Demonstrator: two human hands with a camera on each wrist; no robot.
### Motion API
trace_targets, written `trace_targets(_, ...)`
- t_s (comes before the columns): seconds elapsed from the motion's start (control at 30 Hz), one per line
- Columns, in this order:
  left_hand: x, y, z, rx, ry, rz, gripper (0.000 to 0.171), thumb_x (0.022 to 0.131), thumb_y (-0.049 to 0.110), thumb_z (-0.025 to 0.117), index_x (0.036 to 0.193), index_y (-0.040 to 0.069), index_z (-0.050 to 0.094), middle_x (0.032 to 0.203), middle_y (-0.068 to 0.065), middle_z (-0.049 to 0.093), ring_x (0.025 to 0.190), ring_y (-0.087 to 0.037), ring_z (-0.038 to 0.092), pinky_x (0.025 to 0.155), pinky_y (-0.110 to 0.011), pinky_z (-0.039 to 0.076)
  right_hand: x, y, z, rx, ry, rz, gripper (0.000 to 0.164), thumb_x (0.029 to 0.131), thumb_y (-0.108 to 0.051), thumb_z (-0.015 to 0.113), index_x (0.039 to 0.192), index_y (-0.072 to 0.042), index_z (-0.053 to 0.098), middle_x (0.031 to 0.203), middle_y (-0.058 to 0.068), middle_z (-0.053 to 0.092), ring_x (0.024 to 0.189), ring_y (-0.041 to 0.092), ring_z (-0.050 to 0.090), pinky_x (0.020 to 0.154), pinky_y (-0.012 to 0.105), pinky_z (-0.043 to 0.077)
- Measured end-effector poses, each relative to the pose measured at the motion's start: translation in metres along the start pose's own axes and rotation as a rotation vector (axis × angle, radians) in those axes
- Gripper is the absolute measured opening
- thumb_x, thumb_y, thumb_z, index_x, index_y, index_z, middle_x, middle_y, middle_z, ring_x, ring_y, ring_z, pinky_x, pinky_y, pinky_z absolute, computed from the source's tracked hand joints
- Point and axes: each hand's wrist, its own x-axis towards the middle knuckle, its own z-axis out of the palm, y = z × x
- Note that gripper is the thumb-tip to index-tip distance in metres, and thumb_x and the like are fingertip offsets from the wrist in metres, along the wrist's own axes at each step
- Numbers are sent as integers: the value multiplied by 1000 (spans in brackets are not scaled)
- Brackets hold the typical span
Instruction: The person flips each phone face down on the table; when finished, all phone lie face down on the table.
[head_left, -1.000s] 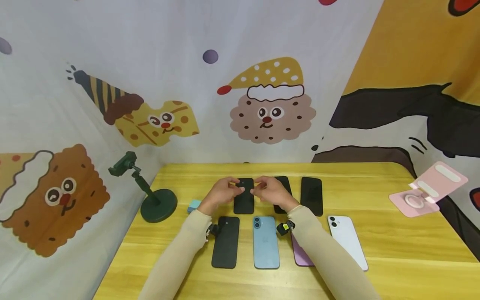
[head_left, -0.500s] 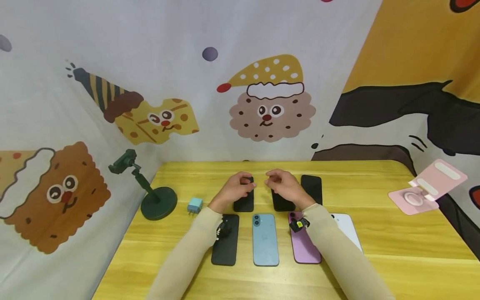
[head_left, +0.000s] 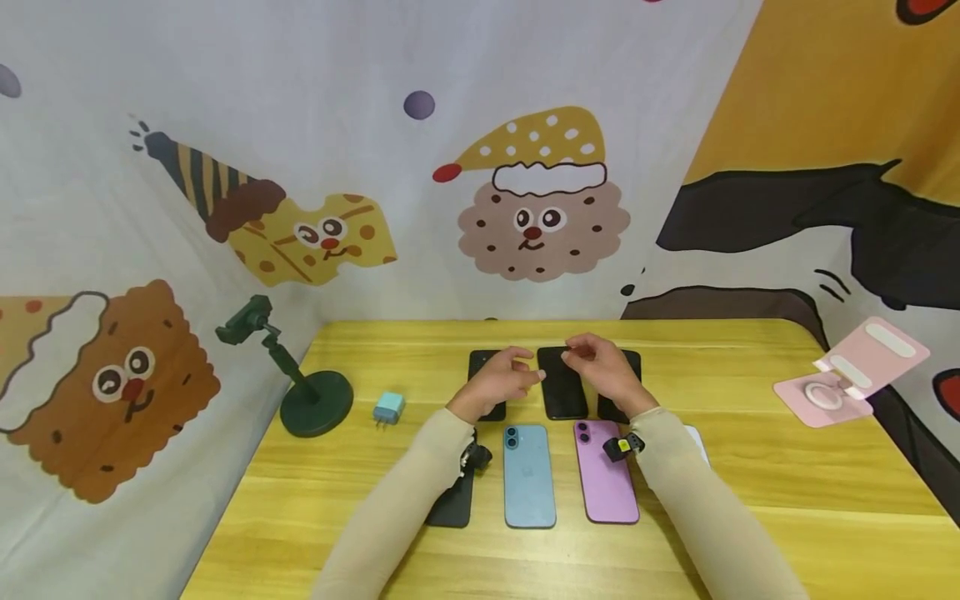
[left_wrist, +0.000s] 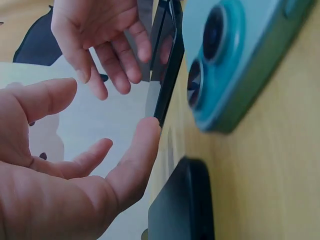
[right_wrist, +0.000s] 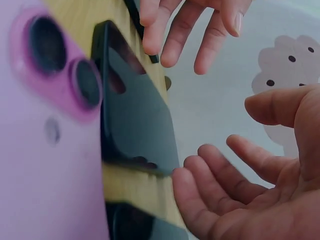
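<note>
My left hand [head_left: 504,379] hovers over the back-left black phone [head_left: 495,412], fingers loosely bent and holding nothing. To its right a black phone lying screen up [head_left: 562,392] sits between both hands. My right hand [head_left: 603,367] is at that phone's right side, fingers relaxed around air, partly covering another dark phone [head_left: 611,408]. In the left wrist view a left fingertip overlaps the edge of the middle phone [left_wrist: 172,65]. The right wrist view has the middle phone's glossy screen [right_wrist: 137,115] beside my curved fingers.
Nearer me lie a black phone [head_left: 452,504], a blue phone [head_left: 528,483], a purple phone [head_left: 606,487] and a white phone [head_left: 697,442] mostly under the right sleeve. A blue charger plug [head_left: 388,407] and green stand [head_left: 315,404] are left; a pink stand [head_left: 825,396] is right.
Both hands have shifted right, from around the back-left phone to either side of the middle black phone. The purple phone has come into fuller view, while the right sleeve now covers most of the white one.
</note>
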Motion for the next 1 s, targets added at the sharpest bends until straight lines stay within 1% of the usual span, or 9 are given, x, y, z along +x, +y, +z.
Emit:
trace_targets(0.07, 1, 0, 3, -17, -15, -12, 67, 101, 31, 75, 157, 9, 47, 151, -21, 52, 116, -33, 70, 100, -47, 60, -2, 3, -2, -6, -5, 23, 51, 106, -36, 65, 146, -5, 59, 138, 18, 65, 123, 36, 63, 98, 51, 57)
trace_targets(0.17, 2, 0, 8, -56, -43, -34, 72, 101, 30, 75, 159, 7, 42, 152, -22, 52, 122, -33, 68, 101, -46, 60, -4, 6, -4, 30, -47, 64, 55, 105, -37, 65, 149, -4, 55, 143, 21, 62, 126, 38, 63, 97, 49, 60)
trace_targets(0.3, 4, 2, 13, -97, -76, -52, 74, 102, 30, 74, 161, 6, 37, 151, -20, 55, 133, -36, 63, 102, -46, 60, -6, 8, -7, 90, -104, 102, 58, 107, -35, 63, 154, -3, 48, 148, 25, 57, 129, 42, 63, 99, 50, 61)
trace_targets(0.37, 5, 4, 15, -99, -79, -58, 73, 103, 31, 72, 162, 7, 36, 153, -19, 55, 136, -37, 61, 102, -45, 60, -6, 8, -8, 101, -111, 111, 57, 108, -34, 62, 154, -3, 47, 148, 26, 57, 129, 42, 64, 100, 51, 60)
trace_targets(0.5, 6, 5, 18, -91, -50, -76, 74, 103, 30, 71, 164, 9, 34, 157, -19, 51, 136, -36, 62, 102, -45, 60, -6, 9, -7, 108, -123, 115, 57, 109, -33, 61, 154, -2, 47, 148, 27, 57, 128, 42, 65, 100, 50, 60)
trace_targets(0.63, 7, 4, 19, -107, -16, -89, 78, 102, 28, 73, 166, 10, 31, 159, -20, 48, 135, -35, 62, 103, -46, 59, -6, 7, -5, 112, -131, 126, 57, 108, -32, 63, 153, -1, 48, 148, 27, 57, 128, 42, 65, 101, 48, 60)
trace_targets(0.77, 7, 4, 20, -128, 14, -91, 80, 102, 24, 73, 167, 12, 27, 155, -22, 52, 133, -36, 64, 104, -48, 58, -5, 4, -3, 97, -126, 132, 57, 107, -32, 64, 152, -1, 49, 148, 27, 57, 125, 42, 67, 99, 47, 61)
trace_targets(0.9, 6, 5, 19, -158, 37, -68, 80, 104, 21, 70, 168, 13, 24, 156, -25, 50, 133, -37, 64, 106, -50, 57, -4, 3, 0, 68, -113, 129, 57, 105, -32, 67, 152, -4, 51, 149, 25, 57, 120, 39, 69, 97, 46, 62)
trace_targets(1.0, 6, 4, 17, -185, 57, -55, 78, 105, 17, 68, 168, 12, 23, 157, -24, 48, 134, -36, 63, 106, -49, 57, -4, 1, 4, 49, -108, 119, 59, 103, -34, 69, 152, -5, 52, 149, 25, 57, 118, 37, 70, 94, 44, 63)
